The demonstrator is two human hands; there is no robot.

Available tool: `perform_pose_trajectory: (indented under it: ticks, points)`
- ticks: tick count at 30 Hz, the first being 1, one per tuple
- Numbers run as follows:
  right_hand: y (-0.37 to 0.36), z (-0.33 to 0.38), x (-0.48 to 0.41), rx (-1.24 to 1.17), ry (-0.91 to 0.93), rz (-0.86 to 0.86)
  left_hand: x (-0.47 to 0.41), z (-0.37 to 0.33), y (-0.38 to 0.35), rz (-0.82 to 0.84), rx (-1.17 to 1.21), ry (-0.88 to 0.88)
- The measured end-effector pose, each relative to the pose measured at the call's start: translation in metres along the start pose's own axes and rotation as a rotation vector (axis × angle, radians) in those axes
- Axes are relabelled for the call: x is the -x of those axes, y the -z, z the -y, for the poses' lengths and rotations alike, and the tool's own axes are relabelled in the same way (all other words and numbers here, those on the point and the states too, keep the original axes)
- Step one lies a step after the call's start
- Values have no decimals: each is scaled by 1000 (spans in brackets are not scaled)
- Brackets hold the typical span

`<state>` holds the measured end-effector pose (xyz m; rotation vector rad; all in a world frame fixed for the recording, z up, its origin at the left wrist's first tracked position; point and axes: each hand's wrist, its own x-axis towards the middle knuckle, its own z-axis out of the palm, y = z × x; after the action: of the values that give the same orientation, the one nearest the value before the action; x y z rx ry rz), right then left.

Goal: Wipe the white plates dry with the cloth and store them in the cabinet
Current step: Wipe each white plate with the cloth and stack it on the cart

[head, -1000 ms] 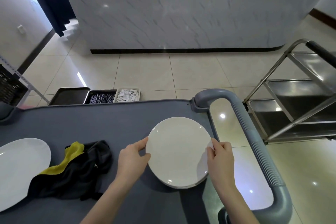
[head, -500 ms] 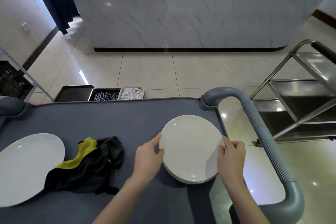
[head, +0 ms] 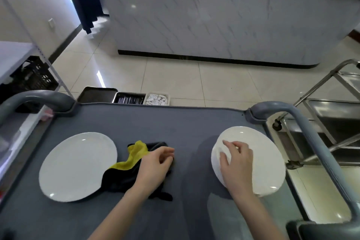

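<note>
Two stacked white plates [head: 266, 158] lie at the right of the grey cart top [head: 175, 122]. My right hand [head: 237, 163] rests on top of the stack with its fingers loosely spread. A black and yellow cloth [head: 120, 177] lies crumpled in the middle of the cart. My left hand [head: 153, 165] is on the cloth's right side, its fingers curled into the fabric. A single white plate [head: 78, 165] lies flat at the left, its right rim under the cloth's edge. No cabinet shows in view.
Grey cart handles rise at the right [head: 311, 142] and left [head: 33, 101]. A steel trolley [head: 331, 115] stands to the right. Beyond the cart's far edge are a dark tray [head: 97, 94], a cutlery tray [head: 129, 98] and a white basket [head: 157, 99]. A black crate [head: 29, 78] sits at the left.
Both hands let go of the right plate's rim. My left hand moved left onto the cloth, and my right hand came to rest on top of the plate. The view shifted, showing more of the left.
</note>
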<state>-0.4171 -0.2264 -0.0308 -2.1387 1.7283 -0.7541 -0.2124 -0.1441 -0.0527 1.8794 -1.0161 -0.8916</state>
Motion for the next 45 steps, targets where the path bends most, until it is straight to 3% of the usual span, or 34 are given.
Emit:
perform_pose_trajectory:
  ticks: [8,14,19,27,45]
  points:
    - [-82,128,29,-114,269,367,25,80,121,-238,-96,30]
    - [-145,194,50,-142,272,574,40,132,188,-382,-330,79]
    - [-179,219,57,-129,204,702,41,153,216,-421,-341,167]
    - [-199,221,57,-64,116,716,38,168,228,-404,-252,204]
    - [-196,203,57,-349,-22,671,26,157,234,-424,14,329]
